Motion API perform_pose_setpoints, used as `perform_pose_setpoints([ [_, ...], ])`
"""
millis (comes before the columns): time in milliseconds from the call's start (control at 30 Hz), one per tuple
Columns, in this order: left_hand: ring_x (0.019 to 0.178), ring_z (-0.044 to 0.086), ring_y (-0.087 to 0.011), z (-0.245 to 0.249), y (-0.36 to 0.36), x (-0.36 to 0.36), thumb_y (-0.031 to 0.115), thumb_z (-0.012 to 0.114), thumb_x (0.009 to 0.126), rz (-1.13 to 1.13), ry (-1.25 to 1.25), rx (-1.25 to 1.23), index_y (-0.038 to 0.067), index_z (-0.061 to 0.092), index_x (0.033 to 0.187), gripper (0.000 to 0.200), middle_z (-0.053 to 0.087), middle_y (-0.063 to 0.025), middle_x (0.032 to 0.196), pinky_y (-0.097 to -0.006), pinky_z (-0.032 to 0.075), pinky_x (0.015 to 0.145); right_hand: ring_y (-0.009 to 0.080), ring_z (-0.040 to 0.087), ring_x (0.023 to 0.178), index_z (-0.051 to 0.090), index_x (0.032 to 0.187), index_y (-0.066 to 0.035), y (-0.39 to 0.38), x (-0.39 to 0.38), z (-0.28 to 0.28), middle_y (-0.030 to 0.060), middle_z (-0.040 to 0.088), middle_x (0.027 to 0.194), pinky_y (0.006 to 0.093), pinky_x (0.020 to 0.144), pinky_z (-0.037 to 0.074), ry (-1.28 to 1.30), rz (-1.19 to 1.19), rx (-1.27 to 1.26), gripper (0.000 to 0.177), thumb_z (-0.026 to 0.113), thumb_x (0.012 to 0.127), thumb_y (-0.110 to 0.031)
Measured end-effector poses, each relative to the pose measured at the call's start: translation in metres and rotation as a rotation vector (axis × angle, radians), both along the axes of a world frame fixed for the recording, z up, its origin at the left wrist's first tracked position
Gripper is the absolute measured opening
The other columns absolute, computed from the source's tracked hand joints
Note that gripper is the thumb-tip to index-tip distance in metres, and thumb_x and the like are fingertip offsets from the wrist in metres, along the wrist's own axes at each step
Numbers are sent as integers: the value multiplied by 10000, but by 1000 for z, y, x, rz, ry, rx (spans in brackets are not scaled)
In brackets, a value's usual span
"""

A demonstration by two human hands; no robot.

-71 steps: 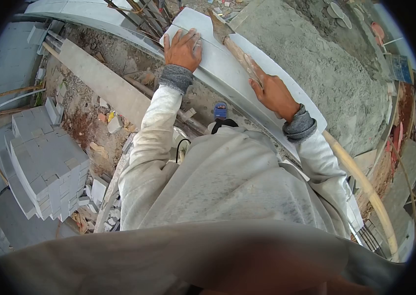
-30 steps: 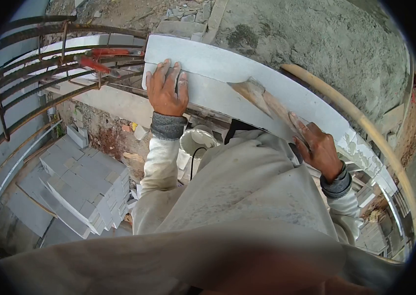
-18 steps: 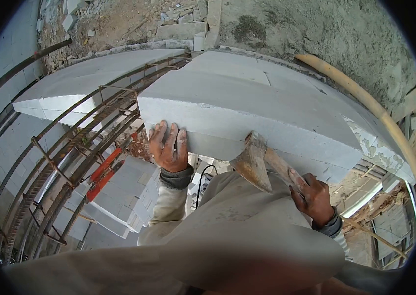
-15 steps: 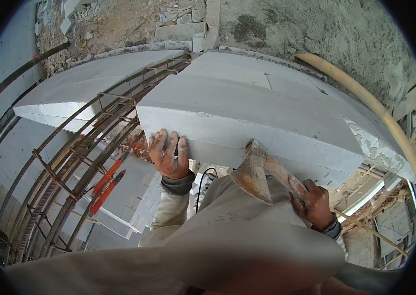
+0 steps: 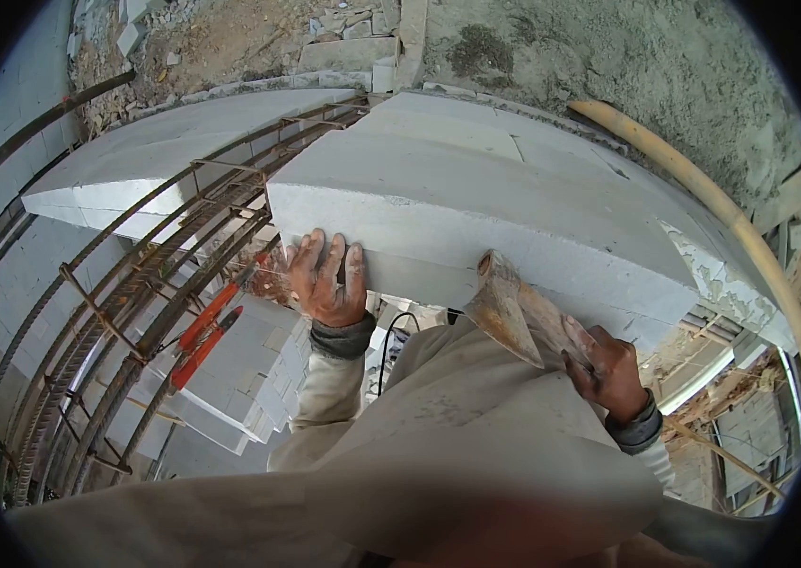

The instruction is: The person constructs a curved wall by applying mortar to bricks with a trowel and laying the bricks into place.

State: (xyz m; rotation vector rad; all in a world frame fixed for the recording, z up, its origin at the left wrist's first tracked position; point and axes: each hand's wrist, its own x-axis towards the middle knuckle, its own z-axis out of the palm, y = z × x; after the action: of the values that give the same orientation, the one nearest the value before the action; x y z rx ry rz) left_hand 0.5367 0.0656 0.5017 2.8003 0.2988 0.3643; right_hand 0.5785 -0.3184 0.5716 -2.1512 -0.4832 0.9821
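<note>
My left hand lies against the near side of a pale grey block wall, close to its left end, with fingers apart and whitish dust on them. My right hand is wrapped round the wooden handle of a hatchet. The worn, rusty head points to the left and overlaps the lower part of the wall face in this view. Red-handled pliers hang on the steel bars left of my left hand.
A cage of rusty reinforcing bars rises beside the wall's left end. Beyond it stands another block wall. A bamboo pole curves along the right side. Rubble and rough grey ground lie behind.
The hatchet head has turned and shifted slightly right, along with my right hand. My left hand stays on the wall face. The whole view has shifted a little.
</note>
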Motion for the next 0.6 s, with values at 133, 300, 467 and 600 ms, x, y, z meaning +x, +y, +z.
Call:
perform_pose_setpoints([
  [133,1037,623,-284,-1,-3,1,72,785,761,1,-60,13,57,726,998,245,660,-143,1103,-468,400,1030,254,542,529,497,1387,-144,2,3,8,93,536,768,362,510,489,-84,48,-36,637,696,782,-115],
  [300,983,621,-313,2,-3,7,133,763,812,60,-108,-74,39,698,980,203,647,-155,1056,-431,474,897,308,603,619,454,1375,-56,3,5,20,166,597,861,384,568,514,-113,160,-169,613,682,819,-175],
  [467,1101,528,-392,5,-5,25,274,758,824,221,-136,36,-33,579,1197,515,562,-244,1132,-478,427,943,374,630,687,440,1274,15,-27,-6,13,225,628,891,446,617,511,-181,155,-165,548,653,828,-223],
  [600,1135,502,-449,-3,7,25,407,661,873,278,-61,88,-104,527,1234,640,536,-321,1162,-531,401,970,446,610,702,448,1104,21,-58,-7,28,273,606,782,474,643,490,-205,-65,-114,397,618,808,-183],
])
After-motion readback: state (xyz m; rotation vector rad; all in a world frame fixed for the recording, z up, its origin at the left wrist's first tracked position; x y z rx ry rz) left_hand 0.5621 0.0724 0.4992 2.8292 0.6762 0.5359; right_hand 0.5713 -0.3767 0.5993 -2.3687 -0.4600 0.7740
